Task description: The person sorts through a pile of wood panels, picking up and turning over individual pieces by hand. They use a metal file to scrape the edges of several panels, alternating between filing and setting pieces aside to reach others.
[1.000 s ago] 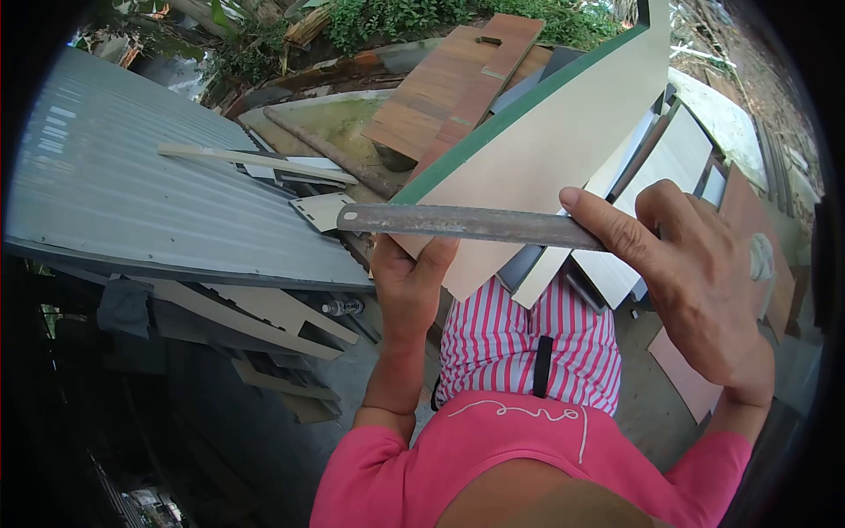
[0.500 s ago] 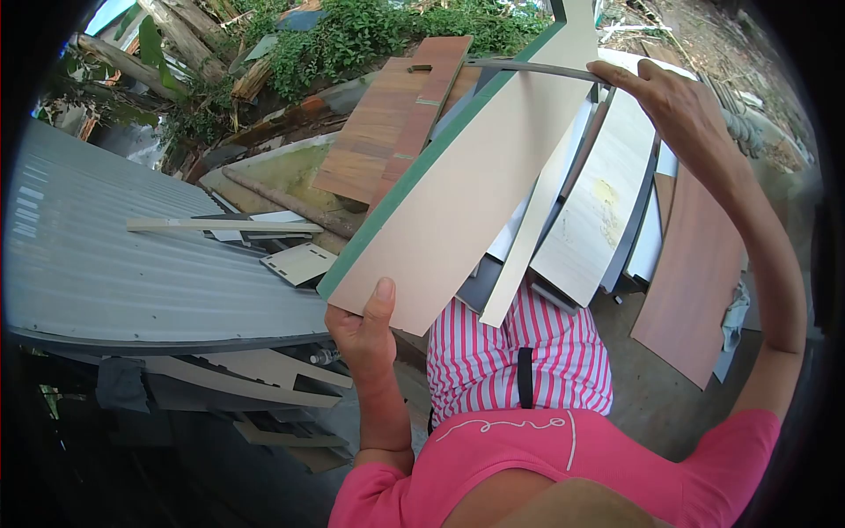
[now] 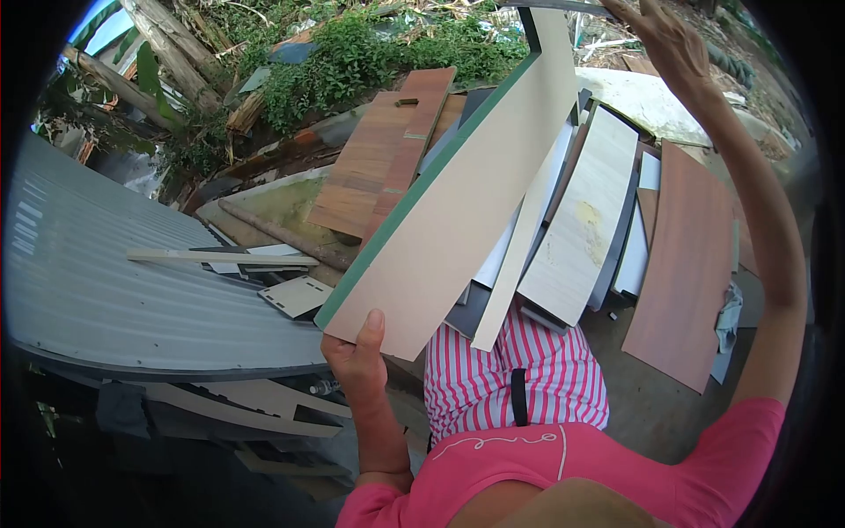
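My left hand grips the lower end of a long beige board, thumb on its face and fingers behind. The board slants up and away, with a green edge along its left side and a notch near the far end. At the top of the view my right hand is closed at the end of a long thin grey strip, which looks like a flat metal blade. That strip lies across the far end of the board, partly cut off by the frame. A narrow cream strip is beside the board.
A pale stained panel and other boards are stacked before my striped trousers. A reddish-brown panel leans at right, with wood-grain boards farther back. Corrugated metal sheet covers the left; plants grow behind.
My right hand and the grey strip have moved up along the board toward its far end. My left hand keeps its hold, and the view has shifted slightly.
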Demonstrator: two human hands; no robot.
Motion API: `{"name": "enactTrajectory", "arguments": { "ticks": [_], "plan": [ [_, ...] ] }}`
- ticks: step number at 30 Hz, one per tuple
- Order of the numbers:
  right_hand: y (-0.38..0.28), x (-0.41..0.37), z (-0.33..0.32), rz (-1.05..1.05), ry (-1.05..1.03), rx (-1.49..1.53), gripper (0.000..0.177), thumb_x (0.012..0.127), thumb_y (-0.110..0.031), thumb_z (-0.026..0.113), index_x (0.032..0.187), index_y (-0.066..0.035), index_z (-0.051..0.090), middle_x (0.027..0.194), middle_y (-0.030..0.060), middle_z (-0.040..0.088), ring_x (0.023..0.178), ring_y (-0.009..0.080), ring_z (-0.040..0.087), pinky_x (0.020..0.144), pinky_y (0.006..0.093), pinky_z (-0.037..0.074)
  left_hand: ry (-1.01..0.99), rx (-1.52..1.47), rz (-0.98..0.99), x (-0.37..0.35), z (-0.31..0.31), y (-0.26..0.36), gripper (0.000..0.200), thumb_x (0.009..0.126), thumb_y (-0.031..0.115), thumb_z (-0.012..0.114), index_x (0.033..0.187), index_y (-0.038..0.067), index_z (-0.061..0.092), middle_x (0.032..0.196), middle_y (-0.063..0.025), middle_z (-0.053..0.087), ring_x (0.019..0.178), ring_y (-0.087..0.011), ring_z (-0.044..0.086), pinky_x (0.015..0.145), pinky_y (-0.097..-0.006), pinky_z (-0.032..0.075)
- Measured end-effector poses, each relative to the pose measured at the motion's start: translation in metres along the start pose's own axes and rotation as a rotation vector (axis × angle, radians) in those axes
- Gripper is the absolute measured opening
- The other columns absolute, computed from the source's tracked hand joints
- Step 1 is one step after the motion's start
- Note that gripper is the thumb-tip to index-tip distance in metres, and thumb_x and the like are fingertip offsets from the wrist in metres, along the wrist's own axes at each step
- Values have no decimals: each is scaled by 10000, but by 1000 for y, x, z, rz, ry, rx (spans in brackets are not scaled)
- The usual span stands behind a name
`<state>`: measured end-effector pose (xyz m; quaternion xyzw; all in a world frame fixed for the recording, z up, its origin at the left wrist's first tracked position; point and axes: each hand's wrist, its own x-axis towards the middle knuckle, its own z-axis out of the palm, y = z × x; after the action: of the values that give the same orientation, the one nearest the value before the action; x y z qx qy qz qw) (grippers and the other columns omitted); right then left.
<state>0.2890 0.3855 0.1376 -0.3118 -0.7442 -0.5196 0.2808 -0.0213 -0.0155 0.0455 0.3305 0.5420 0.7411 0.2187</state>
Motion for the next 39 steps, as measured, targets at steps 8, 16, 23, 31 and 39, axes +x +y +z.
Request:
{"name": "enactTrajectory", "arguments": {
  "ticks": [8,16,23,31,39],
  "plan": [
    [14,-14,60,-13,-102,513,348,956,-190,431,1298,-218,485,713,56,589,550,149,562,457,294,466,-13,-17,0,-3,-2,-3,280,797,70,669,1043,-40,590,965,-57,609,838,-98,547,767,-240,423],
    [-35,12,-65,560,-1293,1074,320,980,-265,405,1218,-107,549,528,-11,455,369,48,342,333,227,285,10,-16,-10,-2,-4,-6,280,796,73,670,1039,-42,592,960,-55,610,835,-95,544,766,-240,420],
    [19,23,-26,347,-631,1196,435,951,-438,423,1212,-116,552,563,-20,447,379,28,368,327,201,296,-12,25,1,-3,-7,-6,253,800,70,657,1020,-41,600,937,-49,610,820,-99,545,757,-244,421],
    [28,56,-31,123,-586,525,263,927,-221,462,1110,-103,610,825,121,666,689,258,628,590,398,479,-5,30,-1,-6,-13,-12,248,795,70,660,1010,-40,603,930,-50,612,823,-100,550,762,-246,424],
    [71,-13,112,330,-878,433,304,924,-239,450,1172,-110,571,706,67,544,545,167,494,476,310,388,2,67,8,-6,-13,-12,246,787,70,671,998,-41,610,926,-49,614,823,-104,552,754,-249,425]
  ]
}}
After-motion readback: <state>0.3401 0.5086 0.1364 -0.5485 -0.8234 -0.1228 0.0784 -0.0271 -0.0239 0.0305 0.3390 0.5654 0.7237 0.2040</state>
